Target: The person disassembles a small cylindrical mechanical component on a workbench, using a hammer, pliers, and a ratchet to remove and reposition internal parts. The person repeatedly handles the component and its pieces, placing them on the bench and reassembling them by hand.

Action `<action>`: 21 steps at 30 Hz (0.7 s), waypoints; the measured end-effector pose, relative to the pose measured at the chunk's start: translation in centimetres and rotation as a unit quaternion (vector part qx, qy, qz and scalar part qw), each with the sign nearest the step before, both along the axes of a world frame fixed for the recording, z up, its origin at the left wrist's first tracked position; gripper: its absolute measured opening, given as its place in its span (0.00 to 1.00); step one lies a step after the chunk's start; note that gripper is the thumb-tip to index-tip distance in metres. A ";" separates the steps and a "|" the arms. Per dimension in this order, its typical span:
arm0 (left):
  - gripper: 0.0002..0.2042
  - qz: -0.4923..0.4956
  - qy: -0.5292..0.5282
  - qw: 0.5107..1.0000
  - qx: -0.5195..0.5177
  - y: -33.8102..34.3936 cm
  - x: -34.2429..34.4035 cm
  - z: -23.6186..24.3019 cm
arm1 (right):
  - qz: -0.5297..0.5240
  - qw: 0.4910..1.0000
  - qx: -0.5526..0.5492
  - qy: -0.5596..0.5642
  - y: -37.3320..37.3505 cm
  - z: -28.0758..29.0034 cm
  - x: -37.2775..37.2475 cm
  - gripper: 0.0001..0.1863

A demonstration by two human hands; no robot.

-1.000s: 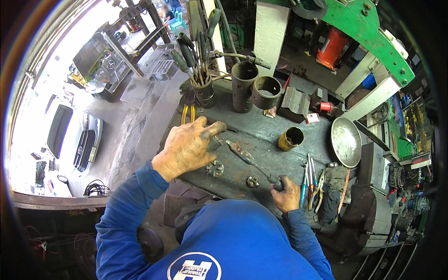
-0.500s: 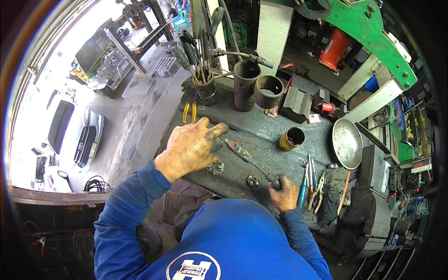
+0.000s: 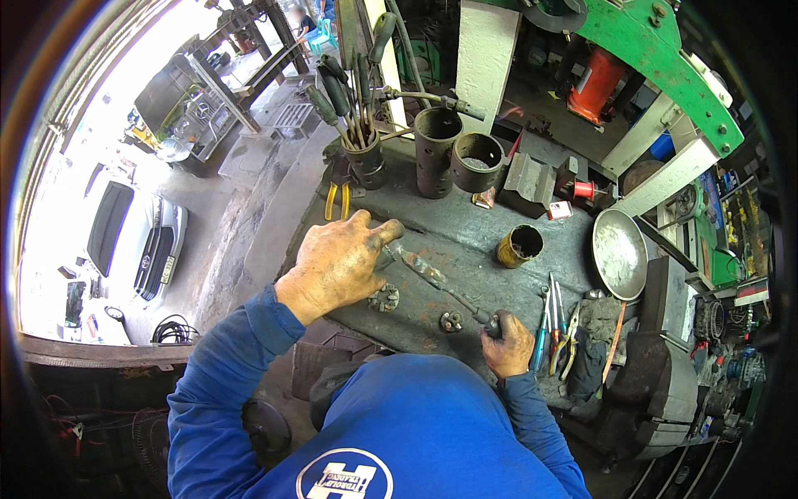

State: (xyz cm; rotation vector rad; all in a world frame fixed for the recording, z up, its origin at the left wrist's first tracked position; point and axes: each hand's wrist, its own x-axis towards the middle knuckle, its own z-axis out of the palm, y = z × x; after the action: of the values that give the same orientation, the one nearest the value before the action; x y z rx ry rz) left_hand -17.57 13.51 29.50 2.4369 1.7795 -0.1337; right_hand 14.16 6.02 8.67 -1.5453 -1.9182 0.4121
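My right hand (image 3: 509, 348) is closed round the dark handle of a scraper-like tool (image 3: 453, 293), whose thin shaft broadens into a flat, stained head. That head points up and left, close to the fingers of my left hand (image 3: 337, 259). The left index finger reaches over the bench while the other fingers curl in; something small and dark may be in them, but I cannot make it out. Below the left hand lies a round toothed metal part (image 3: 384, 298). A smaller notched metal piece (image 3: 451, 321) rests below the tool's shaft.
Screwdrivers and files stand in a dark can (image 3: 366, 163), beside a tall metal tube (image 3: 437, 170) and a short cup (image 3: 478, 166). A yellowish tin (image 3: 520, 247), pliers (image 3: 569, 343), a metal bowl (image 3: 619, 255) and yellow-handled pliers (image 3: 332, 202) are around the dark bench (image 3: 482, 224).
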 end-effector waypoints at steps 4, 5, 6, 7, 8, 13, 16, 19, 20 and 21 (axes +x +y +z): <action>0.33 0.003 0.003 1.000 -0.001 0.0 0.1 0.0 | 0.001 1.000 0.009 0.001 0.0 -0.2 0.0 0.22; 0.33 0.004 0.003 1.000 -0.001 0.0 0.1 0.0 | 0.000 1.000 0.004 -0.002 0.0 -0.2 0.0 0.22; 0.33 0.003 0.003 1.000 0.000 0.0 0.1 0.0 | -0.001 1.000 0.002 0.000 -0.1 -0.2 0.0 0.22; 0.33 0.002 0.002 1.000 0.001 0.0 0.1 -0.1 | -0.002 1.000 0.004 0.005 -0.1 -0.3 0.0 0.22; 0.33 0.001 0.001 1.000 0.001 0.0 0.1 -0.1 | -0.002 1.000 -0.001 0.000 -0.1 -0.3 0.0 0.22; 0.34 -0.017 0.006 1.000 0.018 0.0 0.1 -0.1 | 0.005 1.000 0.003 0.000 -0.1 -0.3 0.1 0.22; 0.33 -0.009 0.000 1.000 0.008 0.1 0.2 -0.1 | 0.009 1.000 -0.007 0.000 -0.1 -0.3 0.1 0.22; 0.33 -0.006 -0.003 1.000 0.006 0.1 0.3 -0.2 | 0.004 1.000 -0.011 0.004 -0.1 -0.4 -0.1 0.22; 0.33 -0.005 -0.002 1.000 0.005 0.1 0.3 -0.2 | 0.002 1.000 -0.013 0.005 -0.2 -0.4 -0.2 0.21; 0.33 -0.004 -0.001 1.000 0.006 0.1 0.3 -0.2 | -0.001 1.000 -0.015 0.007 -0.2 -0.4 -0.2 0.21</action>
State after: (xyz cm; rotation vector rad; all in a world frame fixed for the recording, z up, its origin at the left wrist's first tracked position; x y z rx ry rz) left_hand -17.29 13.60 29.31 2.4524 1.7744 -0.1209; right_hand 13.93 5.84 8.28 -1.5589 -1.9081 0.4505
